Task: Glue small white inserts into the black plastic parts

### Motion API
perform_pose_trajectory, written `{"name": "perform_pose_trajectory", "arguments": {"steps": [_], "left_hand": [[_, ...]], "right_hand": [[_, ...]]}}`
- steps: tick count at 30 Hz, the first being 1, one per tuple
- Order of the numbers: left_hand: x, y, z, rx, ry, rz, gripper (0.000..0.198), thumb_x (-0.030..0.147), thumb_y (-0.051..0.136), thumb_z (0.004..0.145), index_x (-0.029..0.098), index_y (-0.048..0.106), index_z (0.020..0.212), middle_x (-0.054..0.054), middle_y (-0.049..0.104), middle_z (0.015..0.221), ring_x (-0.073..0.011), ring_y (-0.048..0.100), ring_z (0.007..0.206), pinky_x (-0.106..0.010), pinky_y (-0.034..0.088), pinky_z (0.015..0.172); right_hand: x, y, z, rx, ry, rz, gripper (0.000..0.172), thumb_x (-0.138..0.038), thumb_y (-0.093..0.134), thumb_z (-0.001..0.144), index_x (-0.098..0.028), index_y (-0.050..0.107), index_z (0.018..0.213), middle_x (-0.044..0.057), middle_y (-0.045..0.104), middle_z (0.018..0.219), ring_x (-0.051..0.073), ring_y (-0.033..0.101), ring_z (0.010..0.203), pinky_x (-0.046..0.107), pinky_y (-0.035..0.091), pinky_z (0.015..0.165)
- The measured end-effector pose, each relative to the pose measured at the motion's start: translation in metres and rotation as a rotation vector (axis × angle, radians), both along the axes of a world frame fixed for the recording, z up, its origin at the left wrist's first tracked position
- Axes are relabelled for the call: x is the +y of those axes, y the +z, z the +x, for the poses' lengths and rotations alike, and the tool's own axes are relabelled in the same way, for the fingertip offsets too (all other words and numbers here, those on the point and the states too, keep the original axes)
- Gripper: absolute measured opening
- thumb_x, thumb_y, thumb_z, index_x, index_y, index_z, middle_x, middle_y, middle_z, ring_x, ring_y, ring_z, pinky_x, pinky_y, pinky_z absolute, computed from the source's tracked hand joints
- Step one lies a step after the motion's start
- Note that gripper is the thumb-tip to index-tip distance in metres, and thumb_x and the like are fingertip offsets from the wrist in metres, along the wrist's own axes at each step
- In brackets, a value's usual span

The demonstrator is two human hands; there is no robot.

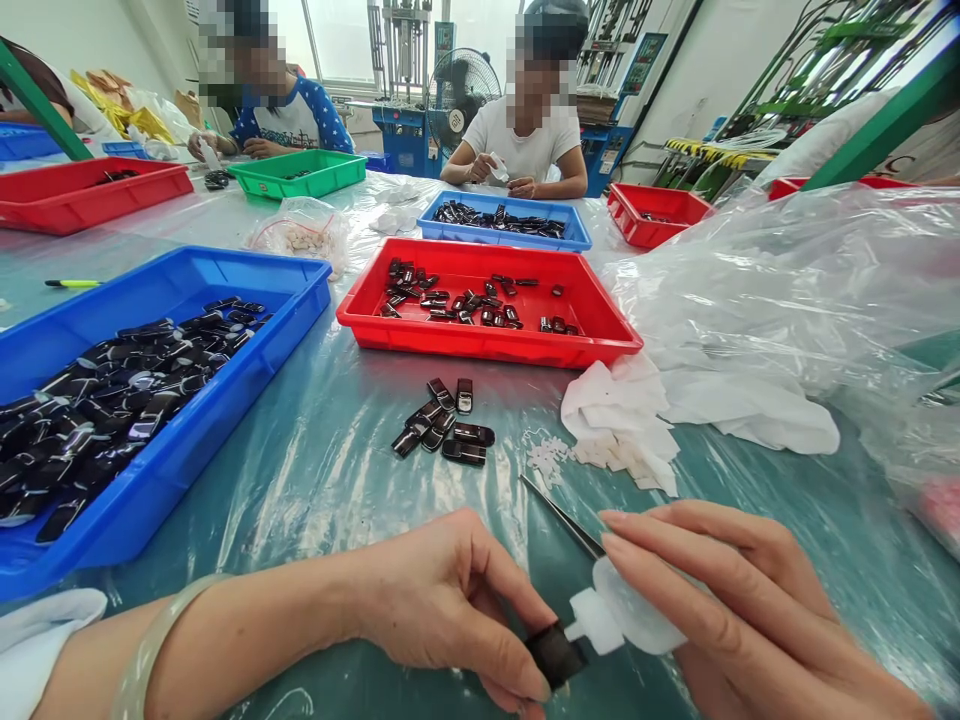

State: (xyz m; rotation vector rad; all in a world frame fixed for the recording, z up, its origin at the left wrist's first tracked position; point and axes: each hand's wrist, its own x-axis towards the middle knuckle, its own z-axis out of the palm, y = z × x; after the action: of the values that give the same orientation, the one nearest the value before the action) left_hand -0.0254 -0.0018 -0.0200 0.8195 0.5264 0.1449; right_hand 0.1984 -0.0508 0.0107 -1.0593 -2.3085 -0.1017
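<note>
Taking the middle red tray (491, 345) as my landmark, I have both hands on its near side, well apart from it. My left hand (457, 610) is clamped on a black piece (559, 655), pinched between thumb and fingers, so the piece sits on the near side of the tray, toward its right end. My right hand (739, 610) grips a small white bottle (634, 610), farther right of the tray's middle, its nozzle pointing left. The nozzle tip is at the edge of the black piece; whether it touches, I cannot tell. Dark tweezers (562, 515) run out from behind my right fingertips toward the tray; I cannot tell whether those fingers hold them.

Just in front of the tray I see a cluster of loose black pieces (442, 420), with white chips (547, 457) to their right and crumpled white sheets (622, 410) near the tray's right corner. Left of the tray stands a large blue tray (225, 440), heaped with black pieces. Directly behind it is a smaller blue tray (510, 235), and beyond that a co-worker in a white shirt (525, 140) is seated. Clear plastic sheeting (787, 280) lies to its right.
</note>
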Motion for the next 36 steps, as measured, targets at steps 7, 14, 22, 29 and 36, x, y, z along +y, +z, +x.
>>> {"name": "perform_pose_trajectory", "arguments": {"steps": [7,14,22,29,36], "left_hand": [[0.001,0.009,-0.002,0.034,0.009,0.112,0.032,0.026,0.08,0.055,0.014,0.074,0.084,-0.002,0.066,0.074,-0.0106,0.059,0.064,-0.02,0.049,0.066],[0.002,0.01,-0.003,0.004,0.017,0.198,0.034,0.025,0.079,0.058,0.015,0.074,0.09,-0.006,0.067,0.083,-0.0139,0.059,0.073,-0.023,0.049,0.071],[0.004,0.01,-0.003,-0.033,0.0,0.277,0.029,0.018,0.073,0.063,0.015,0.074,0.093,-0.008,0.067,0.086,-0.015,0.059,0.075,-0.022,0.049,0.07],[0.0,0.006,-0.003,-0.006,0.035,0.174,0.034,0.02,0.08,0.056,0.015,0.075,0.089,-0.005,0.065,0.083,-0.0124,0.059,0.066,-0.027,0.051,0.072],[0.001,0.004,-0.002,0.017,-0.001,0.188,0.031,0.022,0.078,0.057,0.013,0.075,0.087,-0.004,0.064,0.077,-0.0112,0.058,0.063,-0.021,0.05,0.062]], "right_hand": [[0.009,0.002,0.005,0.002,0.039,0.052,0.043,0.006,0.049,0.077,-0.016,0.058,0.112,0.007,0.062,0.107,0.019,0.053,0.101,0.03,0.049,0.084],[0.008,0.002,0.01,0.01,0.055,0.034,0.042,0.003,0.049,0.077,-0.018,0.058,0.112,0.007,0.064,0.105,0.02,0.055,0.102,0.031,0.051,0.083],[0.014,0.008,0.004,0.024,0.066,0.045,0.036,0.0,0.047,0.077,-0.02,0.058,0.105,0.006,0.067,0.097,0.018,0.06,0.093,0.028,0.054,0.075],[0.003,0.0,0.007,-0.006,0.033,0.036,0.036,-0.001,0.051,0.079,-0.022,0.062,0.107,0.006,0.064,0.106,0.022,0.056,0.102,0.032,0.052,0.079],[-0.003,0.004,0.001,-0.014,0.026,0.034,0.031,-0.008,0.048,0.085,-0.022,0.063,0.107,0.004,0.06,0.111,0.023,0.053,0.104,0.036,0.046,0.083]]}}
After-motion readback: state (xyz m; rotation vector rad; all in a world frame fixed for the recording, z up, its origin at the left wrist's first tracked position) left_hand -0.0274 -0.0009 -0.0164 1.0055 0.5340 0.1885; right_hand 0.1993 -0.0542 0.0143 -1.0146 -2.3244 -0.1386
